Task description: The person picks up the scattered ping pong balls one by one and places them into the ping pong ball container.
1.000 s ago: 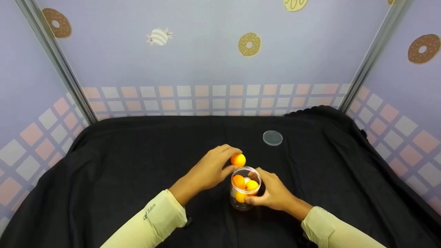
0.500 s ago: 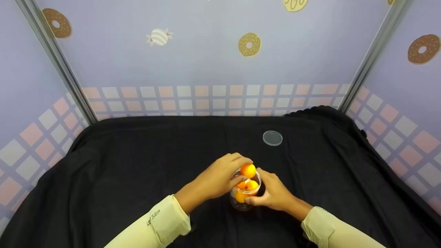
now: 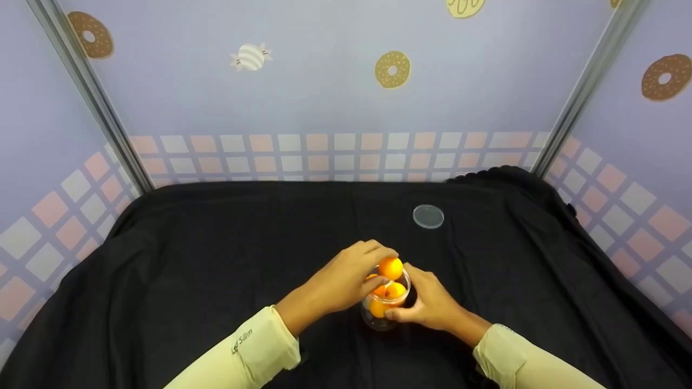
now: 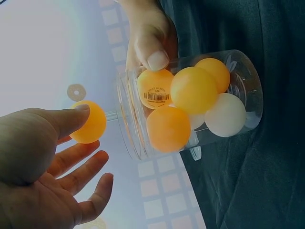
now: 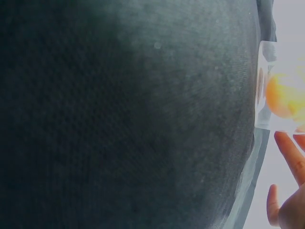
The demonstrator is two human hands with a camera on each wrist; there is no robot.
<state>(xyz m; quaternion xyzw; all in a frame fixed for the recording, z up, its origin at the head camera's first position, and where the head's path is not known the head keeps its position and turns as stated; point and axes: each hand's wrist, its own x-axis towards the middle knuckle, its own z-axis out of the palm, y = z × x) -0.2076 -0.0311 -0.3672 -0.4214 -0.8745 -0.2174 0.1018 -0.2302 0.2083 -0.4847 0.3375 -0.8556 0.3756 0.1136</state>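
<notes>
Between its thumb and fingers my left hand (image 3: 346, 278) pinches an orange ping-pong ball (image 4: 89, 125). The ball is right over the mouth of a clear cylindrical jar (image 3: 377, 324), apart from the rim in the left wrist view. That jar stands upright on black cloth and holds several orange balls (image 4: 168, 129) and white balls (image 4: 226, 115). From the right side, my right hand (image 3: 430, 300) grips the jar near its top, thumb in front. The right wrist view catches only the jar's lower part and some of that hand's fingers (image 5: 291, 155).
A clear round lid (image 3: 428, 216) lies flat on the cloth behind the jar, to the right. Black cloth (image 3: 216, 243) covers the table and bunches up at the back right corner. Patterned panels (image 3: 324, 108) enclose the back and both sides.
My left hand has carried its ball rightward and nearer, from beside the rim to over the jar's mouth. It has barely moved in the last half second. My right hand and jar stay put.
</notes>
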